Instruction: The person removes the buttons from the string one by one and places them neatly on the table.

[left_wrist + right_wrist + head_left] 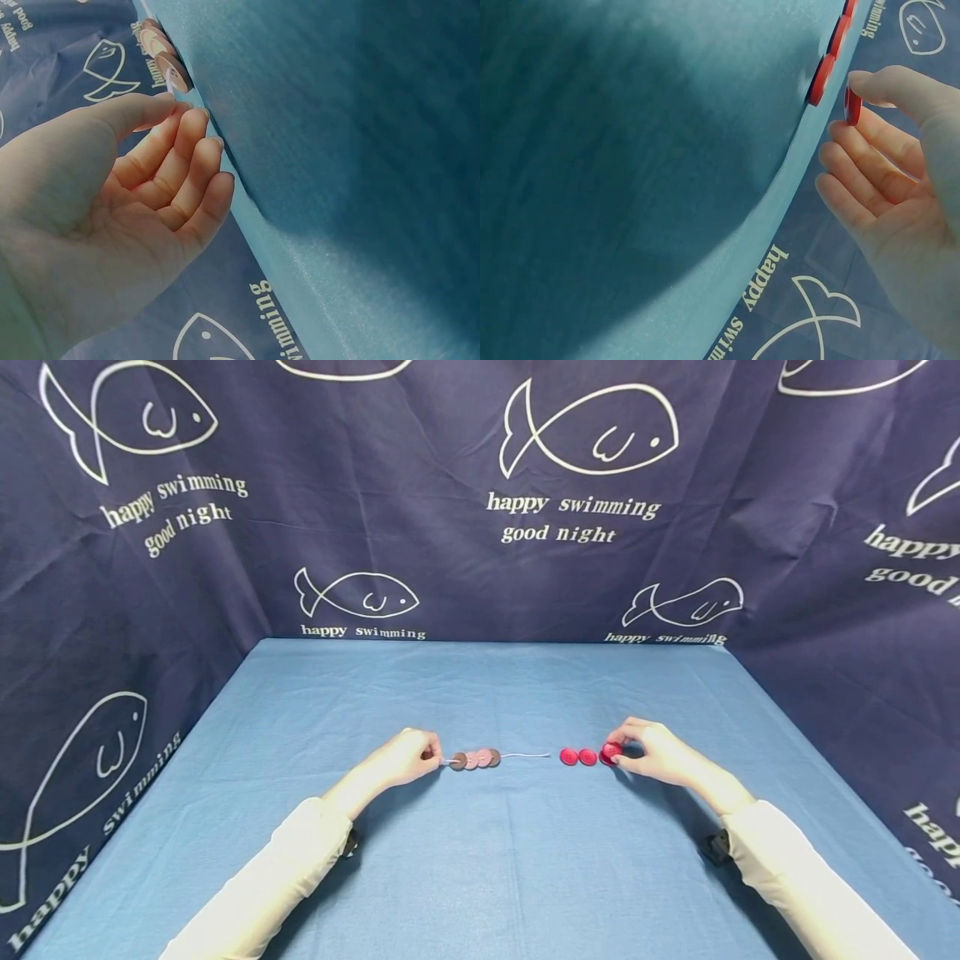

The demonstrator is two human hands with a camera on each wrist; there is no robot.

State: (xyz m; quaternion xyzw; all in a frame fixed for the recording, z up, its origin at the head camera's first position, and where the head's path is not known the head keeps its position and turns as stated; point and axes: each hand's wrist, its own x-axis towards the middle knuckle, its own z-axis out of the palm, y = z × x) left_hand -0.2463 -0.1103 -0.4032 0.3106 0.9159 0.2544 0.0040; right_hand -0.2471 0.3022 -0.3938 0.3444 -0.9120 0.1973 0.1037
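Near the middle of the table, my left hand (pixel 411 755) pinches one end of a pale string (pixel 170 81) between thumb and forefinger. Threaded on it are several overlapping buttons, brown (pixel 459 762) at both ends and pink (pixel 483 757) between. The string's other end (pixel 528 755) trails right over the cloth. My right hand (pixel 647 750) holds a red button (pixel 853 106) by its edge between thumb and fingertips. That button is raised above the rightmost of three red buttons (pixel 569 757) lying in a row on the table.
A blue cloth (pixel 480 860) covers the table. Dark blue curtains (pixel 450 468) with white fish drawings and lettering stand behind and at both sides. A small dark wrist device (pixel 717 846) shows beneath the right sleeve, another (pixel 350 842) beneath the left.
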